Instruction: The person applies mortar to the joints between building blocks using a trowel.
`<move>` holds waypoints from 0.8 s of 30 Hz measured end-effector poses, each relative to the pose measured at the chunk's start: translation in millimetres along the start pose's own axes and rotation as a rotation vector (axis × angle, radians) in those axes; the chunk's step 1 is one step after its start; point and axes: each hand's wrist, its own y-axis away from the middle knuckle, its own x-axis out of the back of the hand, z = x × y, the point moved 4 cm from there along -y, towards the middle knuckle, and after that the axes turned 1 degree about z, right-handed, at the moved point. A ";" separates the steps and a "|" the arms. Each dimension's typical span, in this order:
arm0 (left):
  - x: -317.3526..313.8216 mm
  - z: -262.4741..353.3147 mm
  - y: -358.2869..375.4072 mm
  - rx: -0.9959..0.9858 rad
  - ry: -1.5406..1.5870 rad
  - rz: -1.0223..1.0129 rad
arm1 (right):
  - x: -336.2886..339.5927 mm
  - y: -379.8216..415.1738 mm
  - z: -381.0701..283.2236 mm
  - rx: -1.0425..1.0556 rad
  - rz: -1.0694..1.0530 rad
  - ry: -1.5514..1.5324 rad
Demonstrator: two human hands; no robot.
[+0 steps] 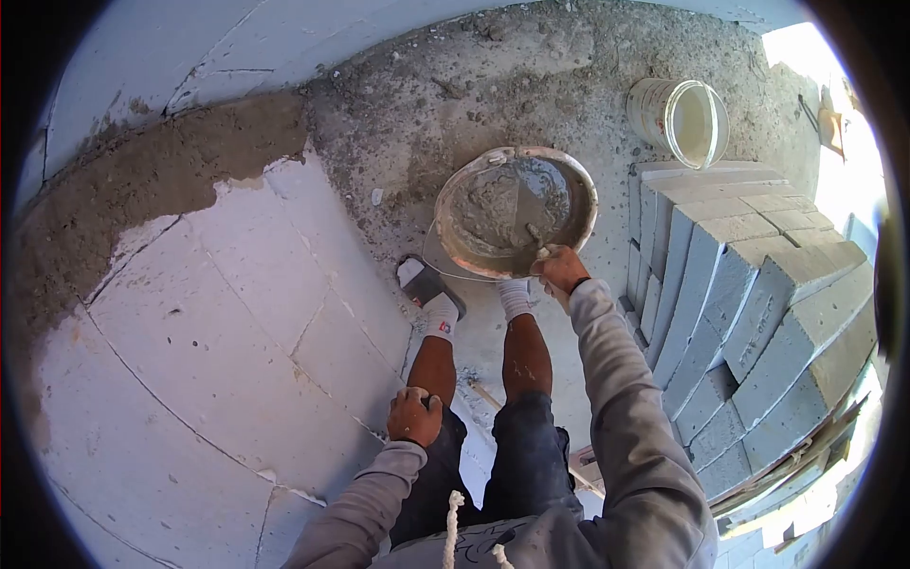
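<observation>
My right hand (563, 269) is closed round the handle of a trowel (527, 211), at the near right rim of a round mortar bucket (592, 204). The trowel's pointed blade lies in the wet grey mortar (479, 211), with watery slurry on the far right side. A thin wire handle hangs down the bucket's left side. My left hand (414, 415) rests on my left knee, its fingers curled into a fist with nothing visible in it. Left of it is a white block wall (246, 322), with a brown-grey mortar coat (171, 171) along its far edge.
Stacked grey blocks (706, 275) stand on the right. Behind them a dirty white bucket (654, 109) lies tilted on the rough, debris-covered floor (408, 123). Another block wall (284, 38) runs along the back. My feet stand close to the mortar bucket. Boards (806, 465) lie at the lower right.
</observation>
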 end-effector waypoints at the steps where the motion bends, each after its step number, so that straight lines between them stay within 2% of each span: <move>1: -0.6 0.9 -0.6 -0.008 -0.001 0.003 | 4.3 16.7 6.7 -0.005 -0.032 -0.096; 3: -1.7 2.0 -2.8 -0.014 -0.006 0.000 | 13.7 34.7 28.4 0.000 -0.057 -0.185; 5: 1.4 3.5 -4.6 -0.008 -0.014 -0.003 | 14.2 43.6 42.2 0.218 -0.123 -0.125; 6: 3.8 5.7 -5.4 0.002 -0.016 -0.013 | 14.1 41.3 43.5 0.218 -0.125 -0.123; 10: 7.0 7.4 -2.6 0.020 -0.024 -0.044 | -2.5 51.1 -14.7 0.301 -0.108 -0.160; 12: 8.2 5.2 -1.7 0.060 -0.023 -0.038 | -25.7 65.7 -54.9 0.475 -0.212 -0.346; 13: 9.0 5.6 -2.7 0.062 -0.020 -0.064 | -37.4 78.2 -73.6 0.405 -0.280 -0.402; 14: 11.5 2.6 -0.8 0.097 -0.015 -0.040 | -51.6 82.6 -93.0 0.422 -0.321 -0.400; 16: 12.3 5.1 -3.0 0.078 -0.010 -0.080 | -81.5 92.9 -127.5 0.404 -0.588 -0.738; 17: 13.2 5.0 -3.7 0.081 -0.012 -0.079 | -98.4 85.0 -141.4 0.430 -0.624 -0.783; 21: 15.8 -4.8 -6.6 0.055 0.016 -0.034 | -138.0 59.9 -191.5 0.436 -0.645 -0.977; 23: 18.2 -8.8 -7.6 0.012 0.085 0.008 | -144.6 44.9 -205.8 0.432 -0.385 -1.133; 24: 17.1 -11.7 -7.4 0.017 0.084 0.006 | -154.3 36.3 -210.4 0.427 -0.389 -1.135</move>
